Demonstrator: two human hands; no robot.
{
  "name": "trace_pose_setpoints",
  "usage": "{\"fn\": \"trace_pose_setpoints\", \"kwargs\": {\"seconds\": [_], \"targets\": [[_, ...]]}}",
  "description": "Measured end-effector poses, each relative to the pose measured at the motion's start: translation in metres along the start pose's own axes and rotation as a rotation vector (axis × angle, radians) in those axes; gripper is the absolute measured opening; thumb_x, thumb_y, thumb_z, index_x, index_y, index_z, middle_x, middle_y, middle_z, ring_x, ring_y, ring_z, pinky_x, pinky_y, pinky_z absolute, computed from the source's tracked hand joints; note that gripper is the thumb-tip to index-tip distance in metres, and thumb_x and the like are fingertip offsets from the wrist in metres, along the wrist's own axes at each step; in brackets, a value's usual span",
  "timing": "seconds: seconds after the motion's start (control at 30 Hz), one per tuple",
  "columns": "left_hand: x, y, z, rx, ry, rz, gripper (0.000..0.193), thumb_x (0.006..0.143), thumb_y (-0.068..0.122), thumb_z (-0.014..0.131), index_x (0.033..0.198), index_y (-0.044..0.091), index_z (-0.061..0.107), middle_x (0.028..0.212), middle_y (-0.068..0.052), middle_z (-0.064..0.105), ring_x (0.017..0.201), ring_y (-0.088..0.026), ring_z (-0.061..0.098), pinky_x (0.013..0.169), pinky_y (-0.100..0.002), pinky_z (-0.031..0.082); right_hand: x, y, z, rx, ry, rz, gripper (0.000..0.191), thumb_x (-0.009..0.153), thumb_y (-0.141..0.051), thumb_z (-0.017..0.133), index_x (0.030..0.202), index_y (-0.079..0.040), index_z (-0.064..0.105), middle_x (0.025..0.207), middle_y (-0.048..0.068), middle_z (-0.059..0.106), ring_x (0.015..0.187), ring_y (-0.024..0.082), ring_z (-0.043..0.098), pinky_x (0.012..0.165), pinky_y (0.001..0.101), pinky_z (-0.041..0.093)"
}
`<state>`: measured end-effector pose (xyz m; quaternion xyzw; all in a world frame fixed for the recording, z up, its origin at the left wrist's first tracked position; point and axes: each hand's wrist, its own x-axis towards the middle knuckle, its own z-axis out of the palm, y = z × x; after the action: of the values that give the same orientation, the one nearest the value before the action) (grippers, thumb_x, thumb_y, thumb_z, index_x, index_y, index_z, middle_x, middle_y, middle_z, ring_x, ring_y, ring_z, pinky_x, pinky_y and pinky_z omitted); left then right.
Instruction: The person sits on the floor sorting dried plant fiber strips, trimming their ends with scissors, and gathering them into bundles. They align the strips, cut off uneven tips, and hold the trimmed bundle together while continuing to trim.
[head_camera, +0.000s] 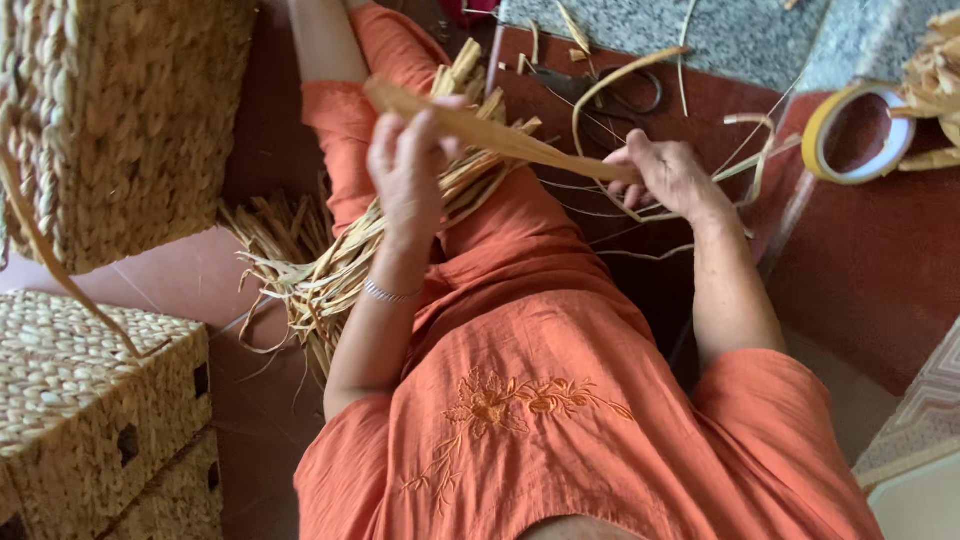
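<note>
I sit on the floor in orange clothes with a bundle of dried straw strands (330, 270) lying across my lap and onto the floor at left. My left hand (410, 165) is raised with fingers closed around a flat pale straw strip (500, 135). The strip runs rightward to my right hand (668, 175), which pinches its other end. The strip is stretched between both hands above my thigh.
Woven straw baskets (100, 400) are stacked at lower left, another (120, 110) at upper left. A roll of yellow tape (858, 130) lies at upper right. Black scissors (610, 95) and loose straw scraps lie on the red floor by a grey stone step (740, 35).
</note>
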<state>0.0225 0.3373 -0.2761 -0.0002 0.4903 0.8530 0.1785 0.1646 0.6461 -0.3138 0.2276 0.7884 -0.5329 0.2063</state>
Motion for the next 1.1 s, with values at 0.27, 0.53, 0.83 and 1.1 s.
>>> {"fn": "trace_pose_setpoints", "kwargs": {"seconds": [0.27,0.53,0.83,1.1], "targets": [[-0.048,0.018,-0.033,-0.13,-0.088,0.028,0.013,0.095,-0.005,0.053,0.098,0.004,0.061,0.106,-0.023,0.074,0.065,-0.019,0.065,0.061,-0.03,0.058,0.043,0.058,-0.013,-0.462,0.548,-0.52,0.008,0.096,-0.006,0.081,0.098,-0.003,0.074,0.091,0.012,0.074,0.081,0.022,0.073,0.074,0.0348,0.06],[-0.062,0.018,-0.016,-0.302,-0.091,-0.099,0.031,0.1,-0.007,0.058,0.131,-0.003,0.06,0.128,-0.021,0.067,0.091,-0.021,0.069,0.079,-0.034,0.06,0.094,0.043,0.005,-0.81,0.412,-0.56,0.03,0.077,0.009,0.071,0.106,0.0,0.066,0.096,0.016,0.067,0.094,0.03,0.067,0.079,0.0395,0.059],[-0.035,-0.008,-0.012,-0.179,-0.102,-0.05,0.021,0.11,0.008,0.058,0.126,-0.004,0.061,0.113,-0.015,0.072,0.095,-0.02,0.071,0.092,-0.036,0.06,0.104,0.024,-0.023,-1.0,0.066,-0.382,0.032,0.095,0.017,0.057,0.125,0.006,0.056,0.112,0.026,0.064,0.091,0.034,0.068,0.072,0.042,0.061],[-0.03,-0.023,-0.009,0.019,0.002,-0.055,0.019,0.107,0.011,0.065,0.124,0.004,0.064,0.092,0.0,0.066,0.069,-0.003,0.051,0.06,-0.018,0.041,0.046,-0.041,-0.065,-0.865,0.134,0.056,0.065,0.085,-0.034,0.086,0.139,-0.009,0.06,0.092,0.018,0.074,0.083,0.035,0.074,0.08,0.0473,0.058]]}}
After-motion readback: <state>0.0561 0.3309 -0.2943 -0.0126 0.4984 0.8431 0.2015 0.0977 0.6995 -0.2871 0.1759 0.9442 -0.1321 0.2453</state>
